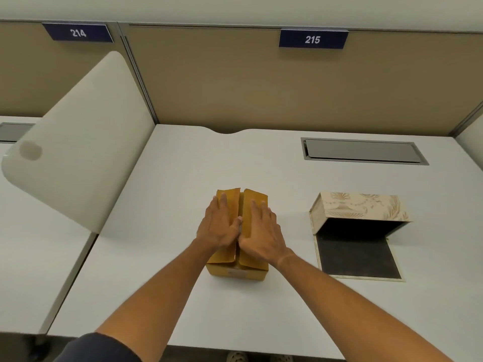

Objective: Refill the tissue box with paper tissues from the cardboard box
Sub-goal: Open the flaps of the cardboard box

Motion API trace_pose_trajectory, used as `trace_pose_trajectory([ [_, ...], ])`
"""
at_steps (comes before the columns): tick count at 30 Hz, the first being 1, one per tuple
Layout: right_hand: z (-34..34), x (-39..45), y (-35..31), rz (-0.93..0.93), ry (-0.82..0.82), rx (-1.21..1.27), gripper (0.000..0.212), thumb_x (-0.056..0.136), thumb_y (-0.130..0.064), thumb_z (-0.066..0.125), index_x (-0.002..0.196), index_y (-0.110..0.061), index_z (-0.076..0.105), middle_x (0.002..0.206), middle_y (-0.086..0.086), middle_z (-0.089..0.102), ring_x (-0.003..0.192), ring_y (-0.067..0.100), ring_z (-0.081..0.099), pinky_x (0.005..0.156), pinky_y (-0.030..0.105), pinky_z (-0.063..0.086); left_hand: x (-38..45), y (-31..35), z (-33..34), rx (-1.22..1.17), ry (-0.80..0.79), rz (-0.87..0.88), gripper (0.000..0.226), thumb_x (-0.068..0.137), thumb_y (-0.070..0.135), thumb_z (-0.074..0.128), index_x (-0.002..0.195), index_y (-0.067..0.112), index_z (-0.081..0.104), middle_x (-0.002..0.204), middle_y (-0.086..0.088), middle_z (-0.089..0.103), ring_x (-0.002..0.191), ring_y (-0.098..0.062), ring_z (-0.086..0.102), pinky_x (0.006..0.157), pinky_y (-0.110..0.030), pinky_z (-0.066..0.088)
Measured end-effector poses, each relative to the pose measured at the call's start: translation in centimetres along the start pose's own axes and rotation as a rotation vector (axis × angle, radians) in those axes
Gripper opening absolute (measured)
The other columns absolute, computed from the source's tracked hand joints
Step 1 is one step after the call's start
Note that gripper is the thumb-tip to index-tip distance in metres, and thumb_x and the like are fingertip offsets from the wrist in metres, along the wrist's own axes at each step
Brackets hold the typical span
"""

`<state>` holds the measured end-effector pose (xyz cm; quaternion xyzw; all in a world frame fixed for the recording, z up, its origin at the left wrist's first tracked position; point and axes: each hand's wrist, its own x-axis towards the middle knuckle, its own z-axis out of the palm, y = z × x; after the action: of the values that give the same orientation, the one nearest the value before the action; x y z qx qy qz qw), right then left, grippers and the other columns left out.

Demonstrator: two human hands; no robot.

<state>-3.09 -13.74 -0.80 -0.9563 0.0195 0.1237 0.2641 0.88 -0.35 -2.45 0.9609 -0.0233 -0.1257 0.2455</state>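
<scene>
Both your grips lie flat and open, left hand and right hand pressing the carton flaps, holding nothing; tissue box open right of it.

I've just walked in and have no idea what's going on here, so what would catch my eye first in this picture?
Most striking are the two bare hands, left hand and right hand, lying flat on the flaps of a small cardboard box in the middle of the white desk. To its right stands a cream patterned tissue box, flipped open with a dark, empty-looking inside. Behind, blue signs read 214 and 215.
</scene>
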Motion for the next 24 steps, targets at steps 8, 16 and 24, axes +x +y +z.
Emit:
trace_pose_trajectory([
  [8,0.1,-0.3,0.4,0.002,0.018,0.123,0.081,0.091,-0.043,0.051,0.157,-0.022,0.008,0.165,0.009,0.011,0.149,0.033,0.018,0.112,0.048,0.033,-0.8,-0.5,0.1,0.032,0.006,-0.036,0.075,0.096,0.054,0.035,0.152,0.017,0.004,0.158,-0.012,0.019,0.14,-0.035,0.031,0.108,-0.051,0.037],
  [16,-0.5,-0.7,1.2,0.009,0.042,0.257,0.074,0.094,-0.041,0.05,0.157,-0.022,0.015,0.163,0.006,0.022,0.148,0.029,0.025,0.117,0.047,0.03,-0.8,1.0,-0.1,0.004,0.032,-0.01,0.081,0.09,0.05,0.053,0.15,0.015,0.011,0.153,-0.013,0.028,0.134,-0.035,0.039,0.103,-0.049,0.041],
  [24,-1.5,-1.0,3.2,0.02,0.261,0.434,0.045,0.1,-0.018,0.042,0.144,-0.016,0.046,0.095,0.008,0.072,0.083,0.022,0.067,0.079,0.038,0.058,-1.3,-1.0,-3.3,-0.324,0.064,0.018,0.036,0.102,0.02,0.035,0.135,0.011,0.045,0.114,-0.006,0.06,0.096,-0.022,0.056,0.082,-0.035,0.046],
])
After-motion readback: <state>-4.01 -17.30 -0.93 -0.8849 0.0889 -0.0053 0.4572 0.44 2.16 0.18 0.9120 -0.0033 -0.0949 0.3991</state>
